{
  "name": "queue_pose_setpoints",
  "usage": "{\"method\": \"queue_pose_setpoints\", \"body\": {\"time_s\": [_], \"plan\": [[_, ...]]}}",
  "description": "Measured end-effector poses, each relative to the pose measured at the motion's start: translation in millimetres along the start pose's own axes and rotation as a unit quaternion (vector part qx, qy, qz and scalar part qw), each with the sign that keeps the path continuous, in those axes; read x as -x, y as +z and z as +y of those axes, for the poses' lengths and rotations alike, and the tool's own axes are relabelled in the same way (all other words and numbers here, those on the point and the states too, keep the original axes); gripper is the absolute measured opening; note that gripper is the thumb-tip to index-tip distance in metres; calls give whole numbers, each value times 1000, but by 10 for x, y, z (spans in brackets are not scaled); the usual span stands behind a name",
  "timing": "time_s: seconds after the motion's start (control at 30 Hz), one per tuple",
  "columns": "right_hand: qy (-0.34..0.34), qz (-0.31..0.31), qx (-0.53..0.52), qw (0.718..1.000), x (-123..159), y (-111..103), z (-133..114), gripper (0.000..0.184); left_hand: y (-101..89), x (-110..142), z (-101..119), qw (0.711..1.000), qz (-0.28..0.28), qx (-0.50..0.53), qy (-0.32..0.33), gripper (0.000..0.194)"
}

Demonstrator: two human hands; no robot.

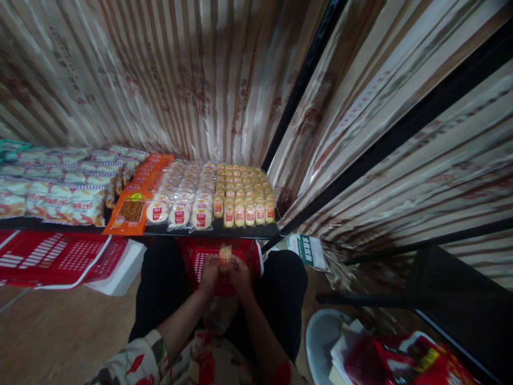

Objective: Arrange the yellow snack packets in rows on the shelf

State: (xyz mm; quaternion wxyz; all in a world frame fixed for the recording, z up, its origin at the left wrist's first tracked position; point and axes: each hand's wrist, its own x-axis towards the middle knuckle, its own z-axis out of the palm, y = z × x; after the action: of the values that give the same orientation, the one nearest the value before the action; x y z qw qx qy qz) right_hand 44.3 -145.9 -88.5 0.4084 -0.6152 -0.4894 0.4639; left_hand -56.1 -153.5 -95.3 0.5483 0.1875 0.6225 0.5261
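Note:
Between my knees, a small wrapped snack cake [225,253] is pinched in the fingers of both hands. My left hand [210,271] grips its left side, and my right hand [239,271] grips its right side. Both hands are over a red plastic basket [250,252]; what lies under them in it is mostly hidden. Just ahead, on a dark shelf [256,231], stand rows of yellow wrapped cakes [244,195] that look like the held one. Left of these are columns of round white wrapped crackers [179,213].
An orange snack packet [130,208] and rows of white bags [64,198] fill the shelf's left part. Below them hangs or stands another red basket [76,259] beside a white box [120,272]. A grey basin [320,337] and red packaging [417,353] are at lower right. Black frame bars [385,125] cross the striped curtain.

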Motion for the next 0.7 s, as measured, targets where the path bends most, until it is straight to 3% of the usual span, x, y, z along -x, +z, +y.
{"method": "queue_pose_setpoints", "body": {"time_s": [0.13, 0.3, 0.5, 0.7], "plan": [[-17, 34, 50, 998, 14, -16, -7, 30, 18, 36, 18, 1000, 20, -6, 23, 16], [-19, 43, 26, 999, 45, -18, -43, 37, 40, 130, 72, 992, 61, -74, 84, 13], [-38, 51, 6, 998, 109, -43, -182, 27, 41, 266, 182, 966, 83, -194, 147, 14], [-64, 33, -1, 997, 122, -25, -277, 26, 41, 348, 280, 944, 101, -214, 231, 14]]}}
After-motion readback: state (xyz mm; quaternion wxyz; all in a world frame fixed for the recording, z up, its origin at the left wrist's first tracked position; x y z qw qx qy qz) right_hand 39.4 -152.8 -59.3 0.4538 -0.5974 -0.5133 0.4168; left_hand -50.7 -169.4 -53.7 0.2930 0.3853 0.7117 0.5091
